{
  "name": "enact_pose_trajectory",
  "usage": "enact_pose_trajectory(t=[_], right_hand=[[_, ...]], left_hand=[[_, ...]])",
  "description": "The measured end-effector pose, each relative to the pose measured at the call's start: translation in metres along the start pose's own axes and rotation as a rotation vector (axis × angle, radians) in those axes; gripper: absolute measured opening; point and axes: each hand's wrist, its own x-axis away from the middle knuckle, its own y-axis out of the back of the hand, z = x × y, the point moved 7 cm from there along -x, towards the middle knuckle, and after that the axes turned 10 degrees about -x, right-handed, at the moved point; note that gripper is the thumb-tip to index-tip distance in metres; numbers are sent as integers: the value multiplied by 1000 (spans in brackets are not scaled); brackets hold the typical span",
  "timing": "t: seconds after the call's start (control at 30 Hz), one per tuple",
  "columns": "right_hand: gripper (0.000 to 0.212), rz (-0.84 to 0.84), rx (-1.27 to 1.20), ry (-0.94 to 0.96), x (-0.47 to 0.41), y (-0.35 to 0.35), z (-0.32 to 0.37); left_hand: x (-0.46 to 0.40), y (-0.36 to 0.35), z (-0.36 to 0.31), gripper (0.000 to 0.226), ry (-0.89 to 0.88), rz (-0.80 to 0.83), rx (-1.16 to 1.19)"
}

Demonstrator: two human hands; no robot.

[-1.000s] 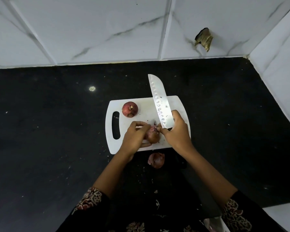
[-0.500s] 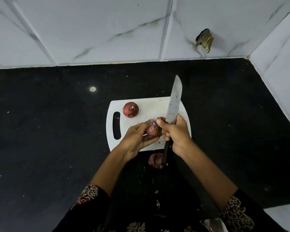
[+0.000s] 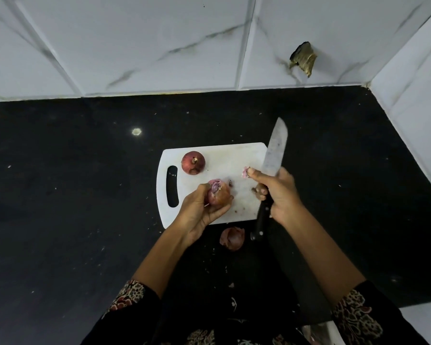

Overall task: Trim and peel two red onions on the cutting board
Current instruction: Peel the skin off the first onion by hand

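A white cutting board (image 3: 237, 155) lies on the black counter. One whole red onion (image 3: 193, 162) rests near the board's far left corner, beside the handle slot. My left hand (image 3: 199, 210) grips a second red onion (image 3: 218, 194) just above the board, its cut end showing pale purple. My right hand (image 3: 279, 192) holds a knife (image 3: 274, 153) by its black handle, blade pointing away from me. A small pink scrap of onion (image 3: 245, 171) is pinched between my right thumb and the blade.
A loose piece of onion skin (image 3: 232, 238) lies on the counter just in front of the board. Small skin flecks dot the black counter (image 3: 85, 195). White marble tiled walls rise behind and to the right.
My right hand has pulled away to the right with the knife, taking a scrap off the onion. The left hand has turned the onion so its cut end faces up.
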Motion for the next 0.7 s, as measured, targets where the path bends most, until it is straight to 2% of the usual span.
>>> enact_pose_trajectory(t=[0.07,0.13,0.23,0.4,0.5,0.6,0.7], right_hand=[[32,-92,304,132,-2,13,17],[34,-66,480,140,-3,19,24],[22,17,582,88,-5,21,24],[11,-137,754,273,-16,36,34],[16,-188,949,355,-28,44,33],[18,-216,1061,321,-39,50,23],[15,-207,1049,269,-45,52,10]], left_hand=[[1,2,-1,25,-5,-6,-49],[1,3,-3,25,-8,-8,-65],[0,1,-5,24,-11,-2,-62],[0,1,-6,21,-28,1,-64],[0,0,-7,21,-36,8,-56],[-1,-2,-8,23,-31,12,-48],[-3,-3,-7,30,-17,29,-35]])
